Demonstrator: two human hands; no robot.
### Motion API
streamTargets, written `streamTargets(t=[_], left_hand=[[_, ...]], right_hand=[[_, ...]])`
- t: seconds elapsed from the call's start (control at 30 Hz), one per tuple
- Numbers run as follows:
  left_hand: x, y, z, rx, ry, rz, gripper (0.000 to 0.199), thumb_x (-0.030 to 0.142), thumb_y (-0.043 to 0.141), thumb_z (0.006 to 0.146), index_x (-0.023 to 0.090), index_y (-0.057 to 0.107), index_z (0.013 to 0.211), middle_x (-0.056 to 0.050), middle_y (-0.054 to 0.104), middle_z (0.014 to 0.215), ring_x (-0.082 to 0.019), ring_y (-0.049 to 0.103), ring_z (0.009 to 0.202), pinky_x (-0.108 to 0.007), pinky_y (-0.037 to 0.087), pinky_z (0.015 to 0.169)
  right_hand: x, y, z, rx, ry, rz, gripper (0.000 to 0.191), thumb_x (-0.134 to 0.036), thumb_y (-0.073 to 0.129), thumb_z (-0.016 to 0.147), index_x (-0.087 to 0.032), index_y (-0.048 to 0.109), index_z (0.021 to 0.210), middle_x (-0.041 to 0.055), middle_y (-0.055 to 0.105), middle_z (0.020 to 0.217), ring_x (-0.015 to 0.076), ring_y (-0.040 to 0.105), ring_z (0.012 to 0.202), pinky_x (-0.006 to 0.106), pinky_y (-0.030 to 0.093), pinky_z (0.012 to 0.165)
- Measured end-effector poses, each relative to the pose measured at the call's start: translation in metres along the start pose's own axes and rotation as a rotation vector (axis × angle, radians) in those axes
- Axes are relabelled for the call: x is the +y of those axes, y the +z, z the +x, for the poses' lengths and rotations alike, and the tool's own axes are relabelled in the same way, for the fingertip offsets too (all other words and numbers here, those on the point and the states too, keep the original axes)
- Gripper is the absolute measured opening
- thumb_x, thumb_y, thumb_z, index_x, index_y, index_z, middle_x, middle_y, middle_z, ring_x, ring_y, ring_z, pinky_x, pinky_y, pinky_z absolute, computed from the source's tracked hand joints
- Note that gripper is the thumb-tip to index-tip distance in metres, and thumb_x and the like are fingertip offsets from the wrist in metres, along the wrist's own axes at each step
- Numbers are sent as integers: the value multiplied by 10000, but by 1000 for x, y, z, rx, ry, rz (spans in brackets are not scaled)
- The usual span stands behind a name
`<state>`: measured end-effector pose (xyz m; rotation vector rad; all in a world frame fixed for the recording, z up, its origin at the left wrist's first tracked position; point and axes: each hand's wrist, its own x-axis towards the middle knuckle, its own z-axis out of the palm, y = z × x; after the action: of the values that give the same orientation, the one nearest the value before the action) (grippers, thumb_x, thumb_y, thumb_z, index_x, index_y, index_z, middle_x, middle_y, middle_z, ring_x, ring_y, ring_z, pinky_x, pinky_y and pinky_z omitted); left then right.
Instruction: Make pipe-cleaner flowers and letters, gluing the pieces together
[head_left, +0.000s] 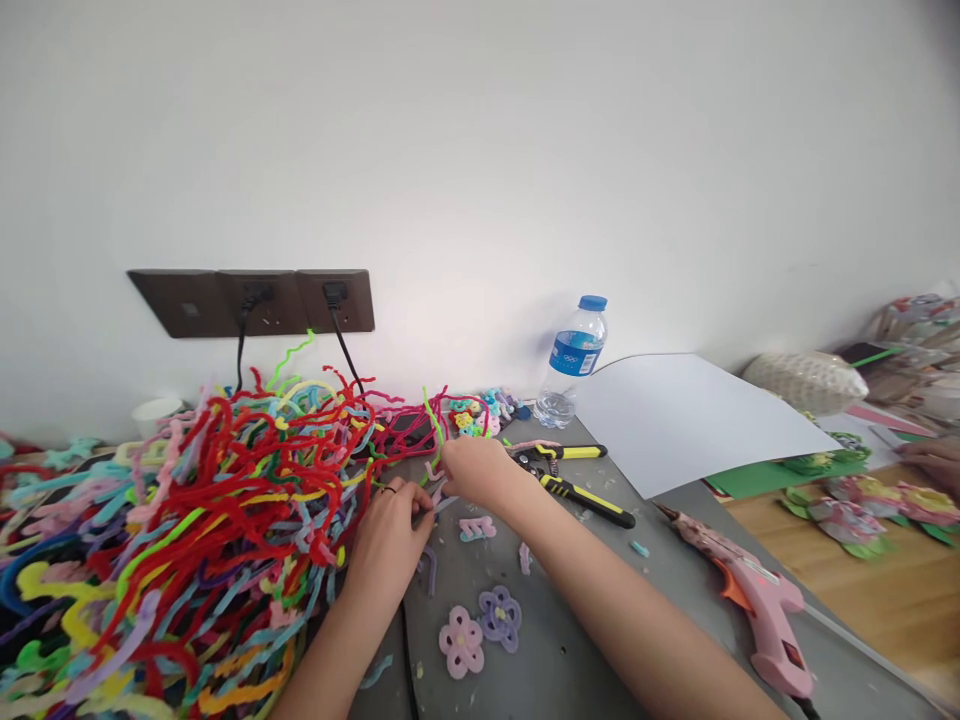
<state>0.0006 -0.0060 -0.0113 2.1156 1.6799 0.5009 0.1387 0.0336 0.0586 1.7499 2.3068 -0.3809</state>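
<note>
My left hand (394, 525), with a dark ring on one finger, has its fingertips pinched together beside the big heap of chenille stems. Close against it is my right hand (480, 470), fingers curled and mostly hidden behind the back of the hand. A short pale purple chenille stem (444, 500) shows between the two hands. Just below lie a small pink and blue bent piece (478, 529), a purple stem piece (430, 572), a pink chenille flower (460, 642) and a purple chenille flower (500, 618).
A heap of colourful chenille stems (225, 530) covers the left side. Yellow-black pliers (589, 500), a water bottle (574, 365), white paper (682, 420) and a pink glue gun (750, 595) are to the right. Another person's hand (934, 460) shows at the far right.
</note>
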Motion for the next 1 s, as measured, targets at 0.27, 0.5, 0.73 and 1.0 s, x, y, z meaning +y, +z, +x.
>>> streamTargets(t=[0.27,0.5,0.73,1.0], left_hand=[[-1,-2,0,-8,0,45,112,93,585,825,191,614,870,-29,628,843,-207,616,819,-286,412,700],[-1,-4,-1,-43,19,100,105,141,562,868,198,645,840,-48,636,891,-227,625,880,-296,418,716],[3,-4,-4,-50,-12,116,91,139,557,870,192,630,882,-61,637,934,-235,628,925,-302,425,744],[3,-14,0,-46,6,-43,78,123,586,825,174,642,844,-33,576,843,-203,602,830,-290,406,725]], right_hand=[[7,0,1,10,-163,26,260,-66,547,829,-215,728,943,88,756,1015,228,701,983,260,464,712],[7,3,3,5,-213,28,287,-75,569,806,-234,725,987,58,759,974,199,695,935,236,442,673],[-2,-3,-3,-30,-130,-27,245,-82,550,819,-146,764,919,158,763,992,282,713,981,291,492,715],[10,-10,-6,-75,-177,10,181,-108,620,778,-126,755,897,146,762,927,243,708,866,255,436,619]])
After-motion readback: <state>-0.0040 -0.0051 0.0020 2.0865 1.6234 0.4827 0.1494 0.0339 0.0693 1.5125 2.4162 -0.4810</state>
